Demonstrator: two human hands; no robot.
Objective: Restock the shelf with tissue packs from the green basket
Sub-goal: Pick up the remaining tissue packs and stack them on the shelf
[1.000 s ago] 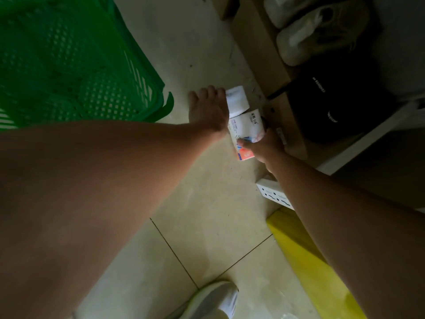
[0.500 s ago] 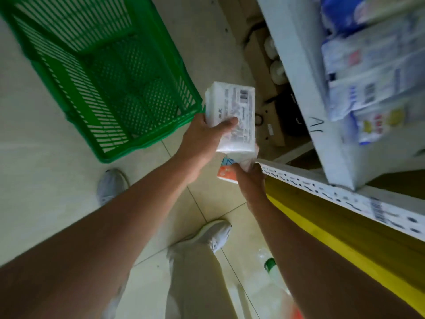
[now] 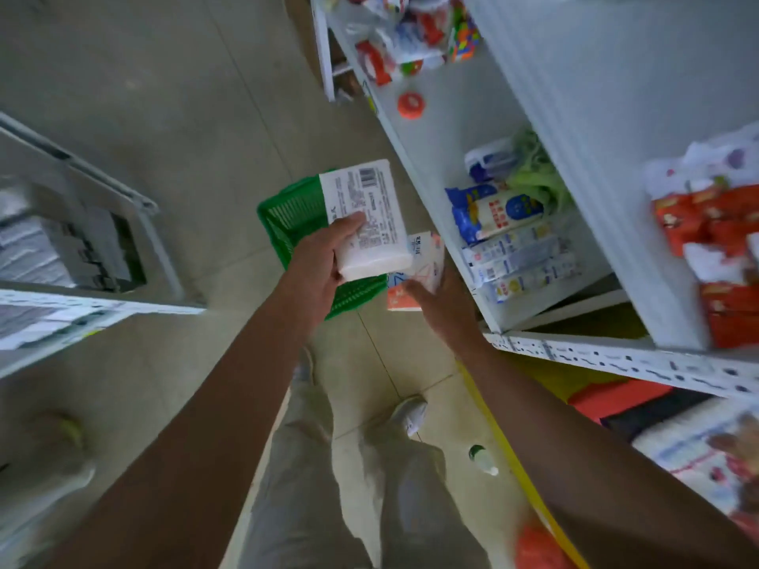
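Holding one pack apiece, the person stands beside the shelving with both arms stretched forward. The left hand [image 3: 324,260] clamps a white tissue pack [image 3: 365,219] from below, thumb laid over its printed back face, barcode end pointing to the far side; carried flat like that, it can probably be slid straight in beside the stock. The right hand [image 3: 441,305] supports a second pack with orange print [image 3: 419,273] from underneath, fingers spread against it. That pack is partly hidden behind the white one and blurred, so the hold looks like a loose cradle rather than a firm pinch, though I cannot be sure.

Both packs hang in the air above the green basket [image 3: 295,215], which sits on the floor [image 3: 185,117] farther off. What shows of its inside is bare mesh; whether more packs remain inside cannot be told.

To the right, the white shelf [image 3: 447,129] carries blue-and-white packs [image 3: 501,223] in its near part, stacked and leaning, with bare board farther along. The orange-print pack is just beside the shelf's front edge, so the right hand seems set to place first while the left waits its turn. A small bottle [image 3: 482,459] lies on the floor near the person's feet.
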